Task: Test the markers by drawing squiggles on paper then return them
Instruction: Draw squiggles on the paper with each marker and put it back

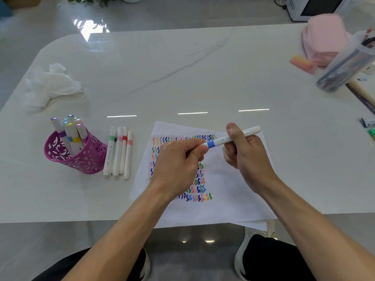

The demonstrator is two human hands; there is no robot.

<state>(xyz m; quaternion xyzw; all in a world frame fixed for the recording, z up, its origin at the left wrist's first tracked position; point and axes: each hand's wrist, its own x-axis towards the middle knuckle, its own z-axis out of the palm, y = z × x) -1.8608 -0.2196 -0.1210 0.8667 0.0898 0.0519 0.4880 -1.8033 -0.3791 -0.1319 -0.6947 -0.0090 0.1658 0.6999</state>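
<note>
L hand (178,159), R hand (247,157) grip blue marker (223,140) over paper (233,195) (pink cup (87,159), tissue (50,84) left).

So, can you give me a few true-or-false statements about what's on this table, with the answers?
1. The left hand and right hand both hold one white marker with a blue band. True.
2. The magenta cut-out cup lies tipped over and empty. False: it stands upright with several markers in it.
3. A row of white markers lies flat on the glossy white table between the cup and the white paper sheet. True.
4. The paper sheet is blank. False: rows of coloured squiggles cover part of it.
5. The crumpled white tissue sits on the paper. False: it lies on the table at the far left, beyond the cup.
</note>
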